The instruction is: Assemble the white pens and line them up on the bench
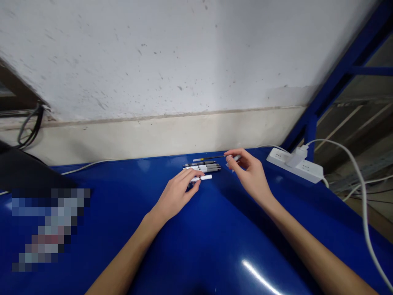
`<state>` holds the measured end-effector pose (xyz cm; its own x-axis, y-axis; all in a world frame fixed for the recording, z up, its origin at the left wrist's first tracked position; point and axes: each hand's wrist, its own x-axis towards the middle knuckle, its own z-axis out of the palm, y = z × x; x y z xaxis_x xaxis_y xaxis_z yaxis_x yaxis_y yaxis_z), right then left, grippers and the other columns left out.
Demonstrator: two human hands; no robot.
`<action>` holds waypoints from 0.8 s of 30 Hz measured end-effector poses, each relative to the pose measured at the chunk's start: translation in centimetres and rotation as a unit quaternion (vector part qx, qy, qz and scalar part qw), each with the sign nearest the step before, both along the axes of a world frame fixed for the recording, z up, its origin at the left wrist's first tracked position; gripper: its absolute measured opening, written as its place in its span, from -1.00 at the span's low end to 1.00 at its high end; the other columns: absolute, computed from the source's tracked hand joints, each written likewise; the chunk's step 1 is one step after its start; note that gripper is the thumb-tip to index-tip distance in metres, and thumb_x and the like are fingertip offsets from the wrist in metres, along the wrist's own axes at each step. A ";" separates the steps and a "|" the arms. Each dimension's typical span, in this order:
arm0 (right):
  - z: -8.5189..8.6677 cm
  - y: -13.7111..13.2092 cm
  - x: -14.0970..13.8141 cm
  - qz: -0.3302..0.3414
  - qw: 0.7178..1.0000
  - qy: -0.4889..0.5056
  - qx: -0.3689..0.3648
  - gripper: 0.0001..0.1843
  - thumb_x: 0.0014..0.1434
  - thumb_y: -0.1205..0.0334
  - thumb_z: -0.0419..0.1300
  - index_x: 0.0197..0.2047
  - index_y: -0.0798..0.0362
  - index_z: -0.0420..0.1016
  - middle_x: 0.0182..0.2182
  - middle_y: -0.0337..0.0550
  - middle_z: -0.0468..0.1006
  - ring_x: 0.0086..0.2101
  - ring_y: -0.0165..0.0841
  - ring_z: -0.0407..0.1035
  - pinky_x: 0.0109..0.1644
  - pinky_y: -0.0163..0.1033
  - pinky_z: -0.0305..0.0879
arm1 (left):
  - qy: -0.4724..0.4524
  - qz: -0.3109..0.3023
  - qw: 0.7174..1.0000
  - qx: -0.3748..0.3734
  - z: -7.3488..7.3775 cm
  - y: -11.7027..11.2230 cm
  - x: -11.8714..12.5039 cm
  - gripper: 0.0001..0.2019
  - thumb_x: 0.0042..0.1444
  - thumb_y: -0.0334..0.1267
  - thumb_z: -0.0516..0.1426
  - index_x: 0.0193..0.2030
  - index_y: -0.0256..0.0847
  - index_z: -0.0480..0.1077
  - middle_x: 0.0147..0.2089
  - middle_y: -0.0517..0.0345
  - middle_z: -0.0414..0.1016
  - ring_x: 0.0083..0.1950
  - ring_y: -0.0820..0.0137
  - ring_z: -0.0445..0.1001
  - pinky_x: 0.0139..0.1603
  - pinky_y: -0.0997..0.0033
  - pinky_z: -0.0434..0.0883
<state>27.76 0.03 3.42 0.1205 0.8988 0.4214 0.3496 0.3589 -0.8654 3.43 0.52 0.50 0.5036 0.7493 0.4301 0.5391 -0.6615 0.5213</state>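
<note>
My left hand (181, 186) is closed, thumb and fingers pinching a white pen barrel (206, 177) that points right. Just beyond it, several pens (211, 167) with grey grips lie side by side on the blue tabletop (196, 229), partly hidden by my fingers. In my right hand (247, 168), the fingertips pinch the right end of a pen refill (211, 157), thin and dark with a pale left end. A small grey piece (237, 157) also shows between the right fingers; its kind is unclear.
A white power strip (296, 164) with a plugged-in adapter (297, 155) sits at the right, its white cable (362, 180) curving forward. The wall (172, 135) bounds the back. At left are a black object (27, 172) and a blurred-out patch (52, 233).
</note>
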 end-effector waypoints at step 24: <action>-0.3 0.3 0.2 0.008 0.999 0.034 -0.012 -0.71 0.31 -0.05 0.27 -0.15 0.01 0.59 -0.37 -0.18 0.58 -0.37 -0.31 0.45 -0.25 -0.21 0.34 | 0.007 -0.016 1.000 -0.009 0.0 0.0 0.1 -0.80 0.47 -0.29 0.05 0.10 -0.07 0.45 0.09 0.09 0.56 0.12 0.27 0.53 0.17 0.20 0.46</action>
